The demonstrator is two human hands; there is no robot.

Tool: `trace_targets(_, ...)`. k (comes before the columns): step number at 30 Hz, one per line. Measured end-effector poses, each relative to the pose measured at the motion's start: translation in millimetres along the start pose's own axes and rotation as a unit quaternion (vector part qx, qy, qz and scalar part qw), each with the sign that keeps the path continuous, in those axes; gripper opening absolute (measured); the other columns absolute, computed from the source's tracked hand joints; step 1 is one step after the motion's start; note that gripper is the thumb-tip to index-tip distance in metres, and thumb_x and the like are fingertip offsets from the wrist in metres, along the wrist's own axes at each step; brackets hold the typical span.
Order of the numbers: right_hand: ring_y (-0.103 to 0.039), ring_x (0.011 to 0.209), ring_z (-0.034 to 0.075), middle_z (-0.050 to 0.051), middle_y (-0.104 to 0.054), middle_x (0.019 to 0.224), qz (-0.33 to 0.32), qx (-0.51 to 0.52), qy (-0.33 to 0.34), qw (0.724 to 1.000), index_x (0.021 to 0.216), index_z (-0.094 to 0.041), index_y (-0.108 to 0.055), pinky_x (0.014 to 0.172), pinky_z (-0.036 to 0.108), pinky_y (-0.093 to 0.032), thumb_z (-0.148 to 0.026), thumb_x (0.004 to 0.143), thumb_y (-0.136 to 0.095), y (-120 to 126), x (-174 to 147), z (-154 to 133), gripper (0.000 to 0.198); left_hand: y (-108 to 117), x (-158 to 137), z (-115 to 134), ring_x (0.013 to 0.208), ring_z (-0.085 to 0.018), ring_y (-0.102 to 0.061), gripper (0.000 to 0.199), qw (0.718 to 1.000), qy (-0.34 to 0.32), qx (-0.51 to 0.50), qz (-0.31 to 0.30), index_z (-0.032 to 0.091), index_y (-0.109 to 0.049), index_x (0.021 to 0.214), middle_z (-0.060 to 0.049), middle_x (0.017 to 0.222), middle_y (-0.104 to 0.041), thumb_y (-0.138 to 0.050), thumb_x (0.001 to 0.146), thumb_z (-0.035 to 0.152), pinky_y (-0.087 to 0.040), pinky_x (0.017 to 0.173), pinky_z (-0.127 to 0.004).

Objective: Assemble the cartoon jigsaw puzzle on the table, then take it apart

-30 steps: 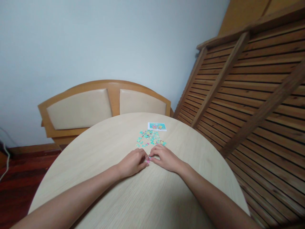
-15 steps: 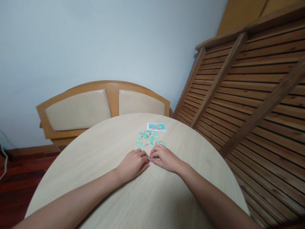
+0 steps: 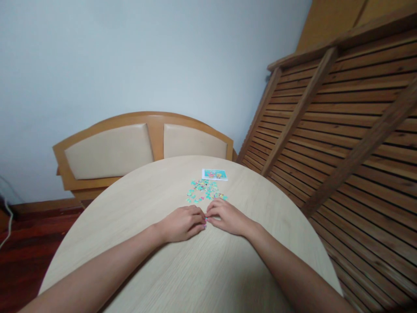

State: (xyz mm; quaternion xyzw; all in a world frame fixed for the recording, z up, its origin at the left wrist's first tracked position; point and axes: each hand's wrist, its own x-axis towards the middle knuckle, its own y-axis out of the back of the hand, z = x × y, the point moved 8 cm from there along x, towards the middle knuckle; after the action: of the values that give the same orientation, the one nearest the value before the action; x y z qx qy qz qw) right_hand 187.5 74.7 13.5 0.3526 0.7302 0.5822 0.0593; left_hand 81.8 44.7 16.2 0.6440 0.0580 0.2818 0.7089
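- Left hand (image 3: 186, 222): palm down on the worktop (image 3: 140, 204), fingers curled, tips and thumb pointing to my right. The fingertips meet the workpiece. I cannot tell whether they grip it or only steady it.
- Right hand (image 3: 227, 217): palm down, thumb and forefinger drawn close together, tips pointing to my left. They also reach the workpiece. A firm pinch cannot be confirmed, as the contact is too small to see.
- Workpiece (image 3: 206, 218): a small teal-and-pink item between my two sets of fingertips, low on the worktop. It lies to the right of my left hand and to the left of my right hand. Neither hand is clearly nearer. Its long axis cannot be read, because my fingers cover most of it.
- Pile (image 3: 205, 187): loose small pieces, mostly teal, with some pink and yellow, spread flat beyond the workpiece. My right hand is the nearer one; its raised fingers sit just beside the pile's near right edge.
- Card (image 3: 214, 174): flat, beyond the pile, long axis running left to right. It bears a teal picture with a pink and a yellow figure.
- Surroundings: a seat back (image 3: 155, 134) beyond the worktop; a slatted panel (image 3: 293, 143) leaning at my right.
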Motion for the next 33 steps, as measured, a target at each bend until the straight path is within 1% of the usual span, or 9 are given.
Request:
trace_targets(5, -0.060, 0.101, 0.021, 0.005, -0.070, 0.098, 0.003, 0.008, 0.001, 1.000, 0.102, -0.021, -0.074, 0.094, 0.035, -0.044, -0.024, 0.094, -0.061, 1.9, -0.2, 0.3, 0.015, 0.9, -0.1, -4.0, 0.102, -0.021, -0.065, 0.022, 0.999, -0.018, -0.034, 0.004, 0.018, -0.070, 0.106, -0.008, 0.106, -0.070, -0.050, 0.099, 0.025, -0.050, 0.095, -0.032)
trace_targets(9, -0.060, 0.102, 0.021, 0.005, -0.071, 0.099, 0.038, -0.017, -0.032, 0.999, 0.102, -0.021, -0.073, 0.095, 0.036, -0.044, -0.021, 0.095, -0.058, 7.4, 3.5, 16.6, 0.016, 0.5, -0.7, -7.5, 0.101, -0.020, -0.066, 0.022, 0.998, -0.017, -0.057, 0.005, 0.019, -0.070, 0.106, -0.008, 0.108, -0.070, -0.052, 0.097, 0.026, -0.050, 0.095, -0.030)
trace_targets(13, -0.056, 0.110, 0.023, 0.009, -0.068, 0.112, 0.064, -0.050, -0.069, 0.994, 0.115, -0.021, -0.070, 0.098, 0.038, -0.044, -0.021, 0.095, -0.057, 4.8, 12.2, 35.6, 0.024, -0.7, -2.5, -10.4, 0.101, -0.020, -0.066, 0.022, 0.998, -0.020, -0.067, 0.003, 0.019, -0.070, 0.108, -0.008, 0.110, -0.070, -0.054, 0.094, 0.024, -0.050, 0.095, -0.030)
trace_targets(16, -0.052, 0.119, 0.025, 0.009, -0.063, 0.127, 0.046, -0.073, -0.072, 0.994, 0.130, -0.023, -0.063, 0.103, 0.042, -0.041, -0.026, 0.098, -0.053, -5.5, 18.6, 38.1, 0.034, -2.1, -4.3, -10.7, 0.103, -0.022, -0.065, 0.024, 0.998, -0.030, -0.059, -0.007, 0.019, -0.070, 0.111, -0.008, 0.112, -0.069, -0.057, 0.091, 0.023, -0.050, 0.096, -0.031)
trace_targets(18, -0.049, 0.122, 0.026, 0.009, -0.061, 0.132, 0.035, -0.085, -0.080, 0.993, 0.132, -0.025, -0.061, 0.104, 0.044, -0.039, -0.029, 0.099, -0.051, -10.1, 19.8, 37.3, 0.035, -2.5, -5.2, -10.8, 0.104, -0.022, -0.065, 0.026, 0.998, -0.035, -0.057, -0.011, 0.019, -0.070, 0.112, -0.008, 0.114, -0.069, -0.057, 0.090, 0.023, -0.050, 0.096, -0.031)
trace_targets(23, -0.049, 0.122, 0.025, 0.008, -0.065, 0.126, 0.051, -0.083, -0.089, 0.991, 0.113, -0.023, -0.070, 0.103, 0.043, -0.040, -0.029, 0.097, -0.056, -3.5, 11.5, 30.3, 0.022, -2.2, -5.5, -12.0, 0.103, -0.022, -0.065, 0.025, 0.998, -0.037, -0.060, -0.006, 0.020, -0.070, 0.113, -0.008, 0.115, -0.068, -0.057, 0.091, 0.023, -0.050, 0.096, -0.031)
trace_targets(28, -0.053, 0.118, 0.025, 0.005, -0.073, 0.103, 0.043, -0.077, -0.082, 0.993, 0.095, -0.022, -0.072, 0.097, 0.041, -0.042, -0.019, 0.093, -0.060, 4.7, 0.4, 23.1, 0.012, -2.1, -5.8, -10.4, 0.104, -0.022, -0.065, 0.026, 0.997, -0.041, -0.059, 0.003, 0.020, -0.070, 0.113, -0.008, 0.115, -0.069, -0.054, 0.093, 0.021, -0.050, 0.096, -0.032)
trace_targets(31, -0.055, 0.116, 0.025, 0.004, -0.074, 0.093, 0.030, -0.071, -0.077, 0.994, 0.091, -0.022, -0.073, 0.097, 0.039, -0.042, -0.018, 0.090, -0.063, 7.2, -1.4, 19.8, 0.010, -1.5, -5.9, -8.6, 0.104, -0.021, -0.065, 0.025, 0.997, -0.043, -0.062, 0.004, 0.021, -0.070, 0.112, -0.007, 0.114, -0.069, -0.053, 0.094, 0.020, -0.050, 0.096, -0.031)
trace_targets(33, -0.056, 0.113, 0.024, 0.005, -0.073, 0.093, 0.026, -0.061, -0.073, 0.995, 0.093, -0.022, -0.074, 0.097, 0.038, -0.043, -0.018, 0.090, -0.063, 8.2, -1.0, 18.1, 0.011, -0.6, -5.3, -8.2, 0.104, -0.020, -0.065, 0.024, 0.997, -0.039, -0.064, 0.006, 0.022, -0.070, 0.110, -0.006, 0.113, -0.069, -0.051, 0.095, 0.019, -0.050, 0.096, -0.030)
